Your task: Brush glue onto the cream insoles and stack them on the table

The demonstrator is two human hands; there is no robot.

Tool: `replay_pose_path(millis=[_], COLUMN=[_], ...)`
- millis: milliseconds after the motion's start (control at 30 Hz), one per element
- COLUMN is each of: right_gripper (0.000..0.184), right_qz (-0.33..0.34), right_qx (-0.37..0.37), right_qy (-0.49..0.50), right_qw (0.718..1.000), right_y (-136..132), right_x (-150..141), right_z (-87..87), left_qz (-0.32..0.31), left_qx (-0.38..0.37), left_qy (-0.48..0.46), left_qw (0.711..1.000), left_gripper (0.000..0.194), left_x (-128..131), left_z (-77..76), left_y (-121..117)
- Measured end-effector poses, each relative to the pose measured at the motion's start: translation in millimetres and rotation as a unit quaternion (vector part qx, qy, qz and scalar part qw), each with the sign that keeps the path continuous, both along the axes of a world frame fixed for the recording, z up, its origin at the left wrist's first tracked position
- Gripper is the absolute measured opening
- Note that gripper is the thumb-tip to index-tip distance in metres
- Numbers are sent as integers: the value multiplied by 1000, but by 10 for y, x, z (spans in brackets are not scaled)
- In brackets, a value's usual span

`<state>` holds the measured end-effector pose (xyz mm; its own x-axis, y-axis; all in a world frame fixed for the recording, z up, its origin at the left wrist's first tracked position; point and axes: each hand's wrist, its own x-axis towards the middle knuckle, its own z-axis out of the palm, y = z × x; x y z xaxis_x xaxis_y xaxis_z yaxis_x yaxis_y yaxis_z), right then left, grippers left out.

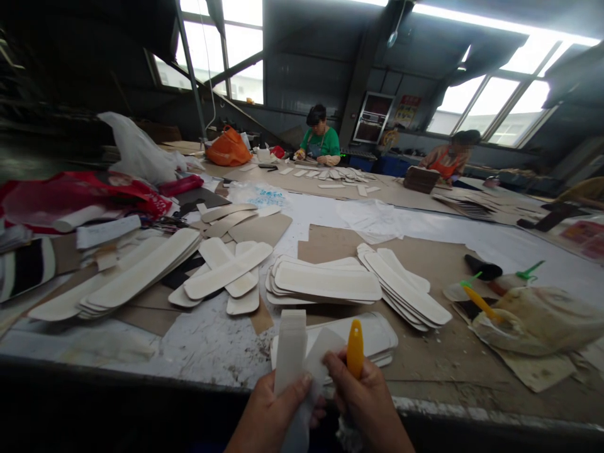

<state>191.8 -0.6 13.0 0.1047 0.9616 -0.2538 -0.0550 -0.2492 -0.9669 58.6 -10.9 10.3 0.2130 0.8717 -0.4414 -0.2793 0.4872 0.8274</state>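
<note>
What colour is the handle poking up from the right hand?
Yellow: the handle shows best in the head view.

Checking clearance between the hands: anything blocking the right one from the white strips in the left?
Nothing visible. The right hand has its fingertips at a white piece beside the strips in the left hand. The yellow handle sticks up clear of that gap.

Only illegible print, on wall poster (408, 111) and clear plastic bag (262, 196).
</note>
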Motion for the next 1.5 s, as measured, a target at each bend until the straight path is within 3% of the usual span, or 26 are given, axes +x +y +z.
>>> replay_pose_path(millis=[167, 367, 433, 500, 600, 700, 767, 933, 1100, 1500], right_gripper=[40, 37, 33, 30, 30, 29, 30, 28, 21, 16], right_qz=[8, -87, -34, 59, 216, 350, 400, 439, 457, 459], right_qx=[-14, -50, -69, -55, -17, -27, -30, -17, 5, 41], right_qy=[40, 71, 12, -115, -260, -284, -304, -387, -444, -507], right_qw=[999, 992, 997, 990, 941, 892, 864, 811, 770, 728], right_y=[-58, -123, -47, 78, 305, 527, 661, 893, 945, 932], right_x=[-25, 236, 419, 554, 554, 343, 176, -68, -132, -165], right_z=[-137, -91, -17, 60, 155, 235, 280, 290, 201, 110], left_qz=[25, -109, -82, 19, 141, 130, 102, 66, 51, 31], left_qx=[72, 194, 167, 103, 34, 24, 16, -7, -14, -9], left_qy=[56, 137, 155, 171, 209, 213, 201, 188, 181, 251], left_qw=[995, 965, 970, 980, 967, 968, 974, 980, 982, 967], left_gripper=[45, 45, 47, 44, 35, 32, 31, 23, 22, 23], left_x=[69, 80, -15, -147, -313, -361, -351, -359, -402, -356], left_z=[-62, -245, -266, -258, -215, -162, -133, -137, -166, -217], left_y=[-33, -217, -249, -221, -82, 81, 163, 261, 292, 356])
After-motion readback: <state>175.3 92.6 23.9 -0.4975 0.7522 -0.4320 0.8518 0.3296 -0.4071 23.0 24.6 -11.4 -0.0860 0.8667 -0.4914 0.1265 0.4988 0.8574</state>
